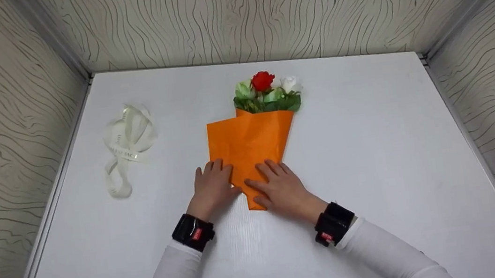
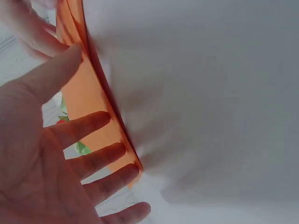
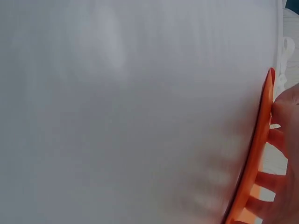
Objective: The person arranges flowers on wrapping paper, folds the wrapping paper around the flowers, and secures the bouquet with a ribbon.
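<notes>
A bouquet wrapped in orange paper lies on the white table, its narrow end toward the person. Out of the top of the wrap show a red rose, a white rose and pale green blooms among leaves. The left hand touches the paper's left edge with spread, fairly straight fingers, as the left wrist view also shows along the fold. Across the lower right of the wrap rests the right hand, fingers extended over the paper. Stems are hidden inside the wrap.
A loosely looped cream ribbon with printed lettering lies at the left of the white table. Panels with a wood-grain pattern stand behind the table and at both sides.
</notes>
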The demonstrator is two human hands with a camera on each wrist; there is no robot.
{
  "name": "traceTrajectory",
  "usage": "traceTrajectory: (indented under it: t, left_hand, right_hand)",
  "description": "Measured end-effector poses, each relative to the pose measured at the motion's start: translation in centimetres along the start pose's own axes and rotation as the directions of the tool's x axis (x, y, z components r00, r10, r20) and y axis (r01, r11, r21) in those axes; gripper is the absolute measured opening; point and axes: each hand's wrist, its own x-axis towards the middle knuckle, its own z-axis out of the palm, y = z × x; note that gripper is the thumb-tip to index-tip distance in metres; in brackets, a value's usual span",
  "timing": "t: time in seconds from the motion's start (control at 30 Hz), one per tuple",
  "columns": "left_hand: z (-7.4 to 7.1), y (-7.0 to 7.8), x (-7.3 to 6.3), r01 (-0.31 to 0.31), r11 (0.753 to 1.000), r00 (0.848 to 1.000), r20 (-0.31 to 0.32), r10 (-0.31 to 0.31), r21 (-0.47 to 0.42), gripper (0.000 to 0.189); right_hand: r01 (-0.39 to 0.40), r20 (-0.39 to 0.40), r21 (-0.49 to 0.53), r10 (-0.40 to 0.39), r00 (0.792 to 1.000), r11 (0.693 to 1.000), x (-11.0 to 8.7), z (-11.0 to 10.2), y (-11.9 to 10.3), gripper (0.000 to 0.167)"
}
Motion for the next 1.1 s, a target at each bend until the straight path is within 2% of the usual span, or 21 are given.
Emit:
traceTrajectory:
  t: [0.1,0.27,0.47,0.63,0.77,0.93,1.1]
  left_hand:
    - [0.1,-0.3,0.0,0.006,1.0,1.0,-0.004,-0.006,0.007,0.064]
    - [0.4,-0.4,0.0,0.013,1.0,1.0,-0.006,-0.013,0.011,0.074]
    - [0.8,-0.5,-0.3,0.043,0.999,0.999,0.025,-0.043,0.006,0.076]
    - [0.9,-0.7,-0.3,0.037,0.999,0.999,0.036,-0.038,0.016,0.075]
    - [0.7,-0.6,-0.3,0.027,0.999,0.999,0.037,-0.028,0.024,0.074]
    - [0.5,-0.5,-0.4,0.026,0.999,0.999,0.038,-0.027,0.024,0.074]
    - [0.3,-0.6,-0.5,0.035,0.999,0.998,0.055,-0.036,0.024,0.075]
  right_hand:
    - [-0.008,0.037,-0.041,0.01,0.999,0.999,0.2,-0.2,0.1,0.05]
    - [-0.053,0.08,-0.09,0.06,0.995,0.995,0.4,-1.0,1.7,0.05]
    - [-0.148,0.122,-0.054,0.153,0.981,0.988,0.1,-1.7,4.4,0.052]
    - [-0.214,0.128,-0.013,0.214,0.968,0.977,-0.3,-1.9,6.9,0.052]
    - [-0.272,0.127,-0.01,0.271,0.954,0.962,-0.4,-2.2,9.1,0.053]
    - [-0.348,0.146,-0.013,0.346,0.927,0.937,-0.3,-2.9,11.9,0.053]
    - [-0.395,0.162,0.01,0.388,0.907,0.919,0.1,-3.5,13.9,0.053]
